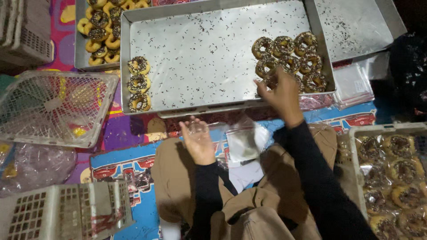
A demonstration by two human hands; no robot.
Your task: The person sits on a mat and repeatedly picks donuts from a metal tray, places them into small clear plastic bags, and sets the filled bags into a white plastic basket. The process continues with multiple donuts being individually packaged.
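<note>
Your right hand (282, 95) reaches over the near rim of the big metal tray (204, 58), fingers bent down toward the cluster of sprinkled doughnuts (289, 60) in the tray's right near corner. From this angle you cannot tell whether the fingertips already pinch a doughnut or only touch one. Your left hand (199, 143) sits lower, over your lap, palm up with fingers loosely curled around a clear plastic bag (198, 129), which looks held open rather than gripped tight.

The likely trouble is in the coating: the doughnuts sit packed against each other, so a pinch on one may drag its neighbour or rub sprinkles off both. The tray floor is already strewn with loose sprinkles. The bag is thin and slack; if its mouth folds shut, the doughnut may smear against the film. More clear bags (247, 142) lie on your lap and could slide. Three doughnuts (139, 84) wait at the tray's left edge, well apart; a basket of wrapped ones (391, 178) stands at your right.
</note>
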